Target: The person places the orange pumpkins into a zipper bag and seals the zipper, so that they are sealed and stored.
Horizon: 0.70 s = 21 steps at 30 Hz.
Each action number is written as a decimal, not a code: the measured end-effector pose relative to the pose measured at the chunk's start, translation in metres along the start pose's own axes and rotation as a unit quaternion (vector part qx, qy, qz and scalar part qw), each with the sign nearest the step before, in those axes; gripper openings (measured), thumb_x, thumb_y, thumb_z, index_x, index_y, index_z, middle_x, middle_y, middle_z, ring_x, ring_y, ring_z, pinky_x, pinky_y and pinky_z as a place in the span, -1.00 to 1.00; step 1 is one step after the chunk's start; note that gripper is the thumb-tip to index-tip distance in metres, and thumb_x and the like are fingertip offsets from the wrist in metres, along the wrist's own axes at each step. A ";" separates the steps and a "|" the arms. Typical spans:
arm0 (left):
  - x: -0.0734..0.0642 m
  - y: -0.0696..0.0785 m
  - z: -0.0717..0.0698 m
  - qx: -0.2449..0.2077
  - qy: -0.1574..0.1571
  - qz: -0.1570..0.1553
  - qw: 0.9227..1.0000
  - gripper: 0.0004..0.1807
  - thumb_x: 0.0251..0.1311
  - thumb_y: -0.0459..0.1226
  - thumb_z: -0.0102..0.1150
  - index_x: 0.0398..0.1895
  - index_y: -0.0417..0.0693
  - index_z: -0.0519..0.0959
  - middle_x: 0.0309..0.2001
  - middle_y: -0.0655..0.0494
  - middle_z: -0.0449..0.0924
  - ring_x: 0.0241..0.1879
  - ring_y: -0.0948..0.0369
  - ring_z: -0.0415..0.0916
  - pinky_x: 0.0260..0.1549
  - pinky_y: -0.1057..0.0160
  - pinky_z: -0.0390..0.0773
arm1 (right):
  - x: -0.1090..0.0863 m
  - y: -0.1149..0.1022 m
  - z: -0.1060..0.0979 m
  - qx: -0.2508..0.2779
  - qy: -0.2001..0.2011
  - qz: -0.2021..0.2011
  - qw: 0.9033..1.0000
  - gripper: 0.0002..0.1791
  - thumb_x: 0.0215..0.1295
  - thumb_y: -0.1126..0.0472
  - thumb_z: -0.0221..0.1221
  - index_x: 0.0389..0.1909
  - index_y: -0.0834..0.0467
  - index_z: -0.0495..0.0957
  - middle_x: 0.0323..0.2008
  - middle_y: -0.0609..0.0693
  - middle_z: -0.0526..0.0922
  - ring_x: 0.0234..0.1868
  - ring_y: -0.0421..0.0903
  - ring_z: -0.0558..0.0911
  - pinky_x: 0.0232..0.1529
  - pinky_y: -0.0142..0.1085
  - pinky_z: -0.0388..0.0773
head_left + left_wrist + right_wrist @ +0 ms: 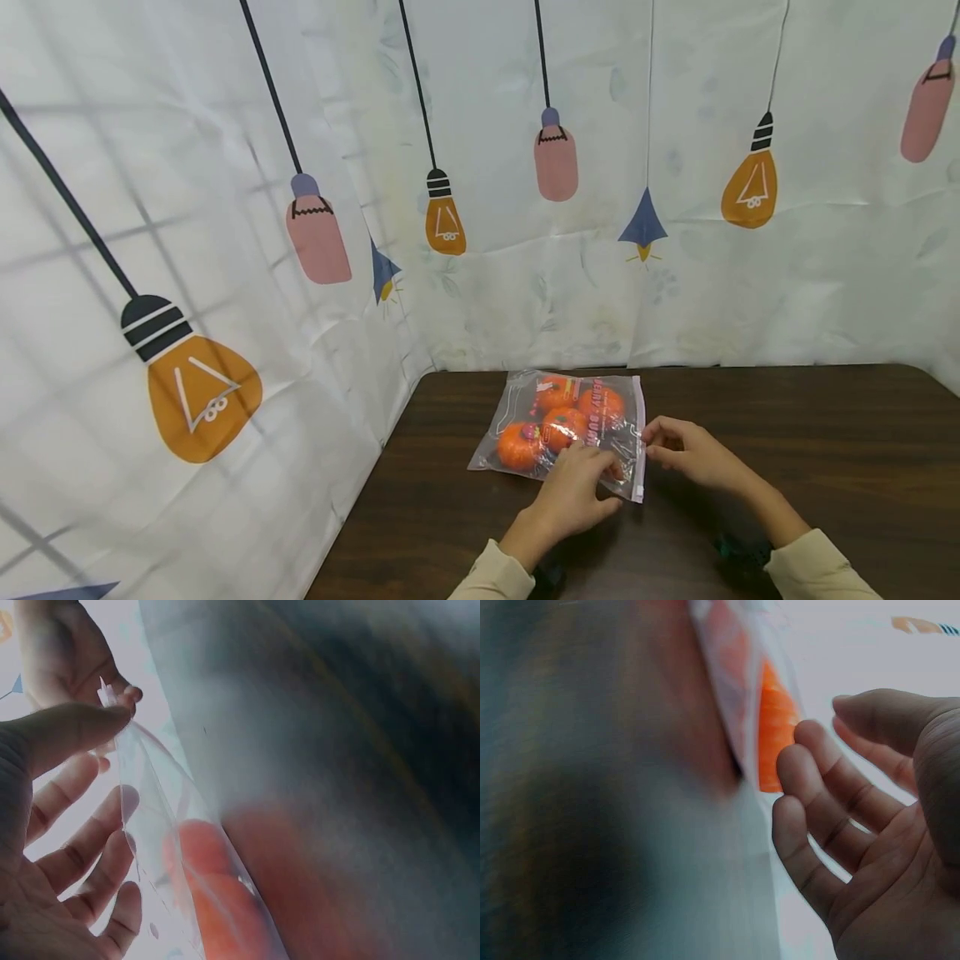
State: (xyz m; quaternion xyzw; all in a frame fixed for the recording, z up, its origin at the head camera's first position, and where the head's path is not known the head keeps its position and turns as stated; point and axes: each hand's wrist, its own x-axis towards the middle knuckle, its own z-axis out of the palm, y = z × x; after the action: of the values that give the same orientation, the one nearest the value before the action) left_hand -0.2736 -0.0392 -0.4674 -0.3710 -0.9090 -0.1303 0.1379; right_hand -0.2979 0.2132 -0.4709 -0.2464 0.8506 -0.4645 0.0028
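Note:
A clear plastic zip bag (495, 446) with pink lettering lies on the dark table, its pale zip strip (638, 417) at the right end. Several orange, ridged, pumpkin-like rounds (564, 427) are inside. My left hand (572, 492) reaches over the bag's near side, fingertips touching the plastic close to the zip end. In the left wrist view its thumb (82, 731) stands apart from loosely spread fingers. My right hand (693, 450) is at the zip strip, with loosely bent fingers. In the right wrist view those fingers (832, 795) are beside the bag; contact is hard to tell.
The dark wood-grain table (825, 433) extends to both sides of the bag. White cloth (525, 308) printed with hanging lamps stands behind it and along the left. A small dark object (742, 550) lies near the right sleeve, too dim to identify.

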 end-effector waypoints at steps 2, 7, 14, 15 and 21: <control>0.001 -0.002 0.001 0.016 -0.001 -0.003 1.000 -0.65 0.00 0.02 0.56 -0.19 0.27 0.63 -0.25 0.39 0.59 -0.17 0.40 0.39 -0.20 0.42 0.29 | -0.003 0.000 0.003 -0.009 -0.007 -0.019 1.000 -0.85 0.47 0.22 0.19 -0.06 0.19 0.55 -0.36 -0.04 0.61 -0.41 -0.30 0.52 -0.41 -0.36 0.51; 0.005 -0.005 0.003 0.041 -0.006 -0.007 0.999 -0.65 -0.03 0.04 0.58 -0.21 0.33 0.63 -0.24 0.41 0.57 -0.14 0.39 0.39 -0.24 0.39 0.25 | -0.008 0.003 0.009 -0.022 -0.031 -0.062 0.997 -0.91 0.47 0.20 0.20 -0.09 0.08 0.57 -0.34 -0.12 0.62 -0.37 -0.35 0.51 -0.39 -0.38 0.50; 0.010 -0.003 0.009 0.088 -0.002 0.005 0.996 -0.69 -0.02 0.07 0.57 -0.22 0.38 0.67 -0.26 0.43 0.57 -0.18 0.37 0.43 -0.28 0.39 0.22 | -0.011 0.006 0.017 -0.012 -0.047 -0.088 0.995 -0.93 0.48 0.23 0.18 -0.10 0.08 0.58 -0.34 -0.09 0.66 -0.35 -0.38 0.52 -0.38 -0.39 0.50; 0.011 -0.003 0.010 0.095 0.000 0.007 0.995 -0.69 -0.02 0.08 0.57 -0.23 0.38 0.67 -0.26 0.43 0.57 -0.19 0.37 0.43 -0.30 0.39 0.21 | -0.011 0.006 0.017 -0.011 -0.049 -0.086 0.995 -0.93 0.48 0.23 0.18 -0.10 0.08 0.58 -0.33 -0.09 0.66 -0.34 -0.39 0.53 -0.37 -0.39 0.51; 0.014 -0.001 0.013 0.113 0.006 0.014 0.993 -0.82 0.05 0.09 0.51 -0.33 0.43 0.70 -0.31 0.46 0.58 -0.22 0.38 0.45 -0.33 0.40 0.20 | -0.013 0.007 0.019 -0.003 -0.055 -0.084 0.995 -0.96 0.49 0.22 0.17 -0.14 0.04 0.58 -0.33 -0.10 0.66 -0.33 -0.37 0.55 -0.36 -0.37 0.53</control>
State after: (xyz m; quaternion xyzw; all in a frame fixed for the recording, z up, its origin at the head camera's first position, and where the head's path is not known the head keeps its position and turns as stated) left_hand -0.2860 -0.0267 -0.4742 -0.3651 -0.9118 -0.0265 0.1860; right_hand -0.2849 0.2072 -0.4901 -0.3422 0.8268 -0.4464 0.0099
